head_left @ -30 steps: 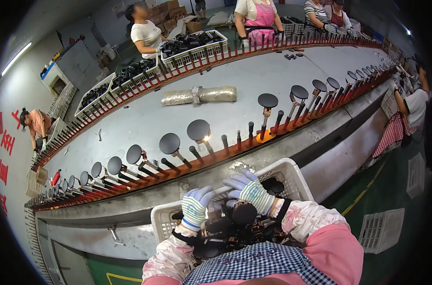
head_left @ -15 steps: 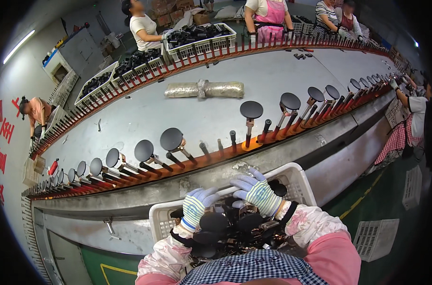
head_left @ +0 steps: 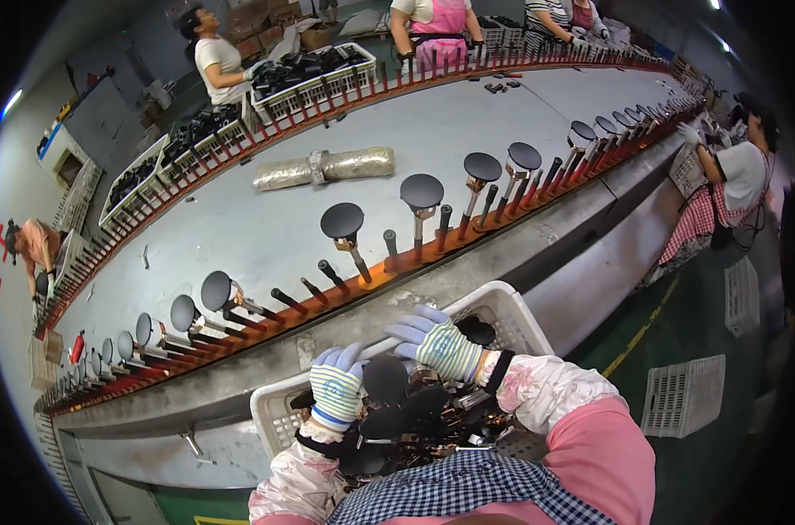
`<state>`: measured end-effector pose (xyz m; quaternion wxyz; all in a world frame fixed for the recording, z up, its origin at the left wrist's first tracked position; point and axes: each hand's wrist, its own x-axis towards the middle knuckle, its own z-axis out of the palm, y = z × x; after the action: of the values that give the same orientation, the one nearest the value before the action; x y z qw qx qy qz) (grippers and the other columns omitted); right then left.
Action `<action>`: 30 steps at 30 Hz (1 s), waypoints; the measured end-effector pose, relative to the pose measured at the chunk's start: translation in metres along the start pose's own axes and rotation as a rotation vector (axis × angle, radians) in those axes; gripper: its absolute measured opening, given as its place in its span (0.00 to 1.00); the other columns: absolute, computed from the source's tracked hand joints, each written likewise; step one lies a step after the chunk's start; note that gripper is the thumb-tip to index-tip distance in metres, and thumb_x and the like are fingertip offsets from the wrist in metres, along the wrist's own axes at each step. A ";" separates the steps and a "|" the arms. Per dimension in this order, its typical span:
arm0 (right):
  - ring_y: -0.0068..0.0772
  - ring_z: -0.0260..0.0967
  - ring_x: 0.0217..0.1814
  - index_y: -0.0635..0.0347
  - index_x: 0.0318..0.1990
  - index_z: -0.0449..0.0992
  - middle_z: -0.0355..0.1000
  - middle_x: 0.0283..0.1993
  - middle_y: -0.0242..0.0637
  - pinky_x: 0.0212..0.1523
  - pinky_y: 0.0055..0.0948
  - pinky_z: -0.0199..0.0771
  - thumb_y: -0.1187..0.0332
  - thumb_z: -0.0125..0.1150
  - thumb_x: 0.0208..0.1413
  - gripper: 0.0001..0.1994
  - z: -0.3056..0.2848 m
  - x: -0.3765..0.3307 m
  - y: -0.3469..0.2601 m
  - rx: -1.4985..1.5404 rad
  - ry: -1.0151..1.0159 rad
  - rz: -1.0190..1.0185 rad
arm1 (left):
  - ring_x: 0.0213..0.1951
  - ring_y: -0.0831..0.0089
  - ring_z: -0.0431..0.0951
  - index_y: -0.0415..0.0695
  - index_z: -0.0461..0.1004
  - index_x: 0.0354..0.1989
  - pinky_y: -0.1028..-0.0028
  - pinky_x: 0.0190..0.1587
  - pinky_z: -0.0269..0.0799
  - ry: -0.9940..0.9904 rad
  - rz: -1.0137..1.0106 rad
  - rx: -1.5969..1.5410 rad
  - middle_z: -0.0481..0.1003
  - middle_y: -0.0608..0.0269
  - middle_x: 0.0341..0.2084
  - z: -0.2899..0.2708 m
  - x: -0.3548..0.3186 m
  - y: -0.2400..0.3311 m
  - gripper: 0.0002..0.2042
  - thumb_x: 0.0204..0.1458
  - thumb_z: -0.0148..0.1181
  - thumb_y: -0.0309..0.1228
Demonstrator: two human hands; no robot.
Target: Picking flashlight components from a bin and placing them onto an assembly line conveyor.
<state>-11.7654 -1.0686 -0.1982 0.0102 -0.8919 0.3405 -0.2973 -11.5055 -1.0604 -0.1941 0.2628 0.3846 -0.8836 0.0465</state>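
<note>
My left hand [head_left: 336,387], in a striped knit glove, lies at the far left part of a white plastic basket [head_left: 269,430], its fingers stretched toward the rim. My right hand [head_left: 439,344], gloved alike, lies over the far rim with its fingers spread and nothing visible in them. Under and between my hands the basket holds a heap of parts with black round discs [head_left: 386,378] and copper-coloured metal pieces. Beyond the rim, similar disc-topped parts [head_left: 342,222] stand on dark posts along an orange-red conveyor track [head_left: 381,276]. Palms and undersides of the fingers are hidden.
A grey table [head_left: 240,210] carries a wrapped roll [head_left: 355,164]. White crates [head_left: 314,98] of black parts stand along its far side, where several people work. Another person [head_left: 737,175] works at the right. An upturned white crate [head_left: 682,395] sits on the green floor.
The disc-topped parts on the track have travelled left past the table. My view has shifted a little to the right. Both hands stay at the basket, my right one slightly nearer the left.
</note>
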 end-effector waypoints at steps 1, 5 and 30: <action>0.36 0.69 0.66 0.44 0.41 0.79 0.74 0.63 0.32 0.69 0.47 0.62 0.60 0.60 0.50 0.10 -0.004 -0.003 0.004 0.013 -0.008 -0.017 | 0.44 0.55 0.79 0.46 0.77 0.35 0.55 0.50 0.72 -0.014 0.014 -0.011 0.79 0.56 0.49 0.003 0.003 0.001 0.11 0.42 0.60 0.32; 0.40 0.72 0.62 0.50 0.41 0.79 0.75 0.61 0.37 0.66 0.49 0.64 0.57 0.61 0.51 0.13 -0.034 -0.009 0.031 -0.041 -0.025 -0.054 | 0.41 0.59 0.80 0.48 0.80 0.41 0.56 0.48 0.73 -0.027 0.005 0.017 0.81 0.61 0.46 -0.004 0.038 0.023 0.14 0.46 0.64 0.39; 0.36 0.74 0.60 0.54 0.55 0.78 0.75 0.60 0.36 0.66 0.45 0.66 0.59 0.61 0.50 0.23 -0.199 -0.034 0.133 0.042 0.035 0.009 | 0.46 0.54 0.77 0.45 0.79 0.36 0.54 0.53 0.69 -0.199 -0.050 -0.019 0.77 0.56 0.51 -0.028 0.222 0.152 0.17 0.38 0.64 0.39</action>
<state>-11.9720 -1.1128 -0.0820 0.0245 -0.8847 0.3383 -0.3197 -11.7260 -1.0915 -0.0414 0.1786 0.4069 -0.8958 -0.0069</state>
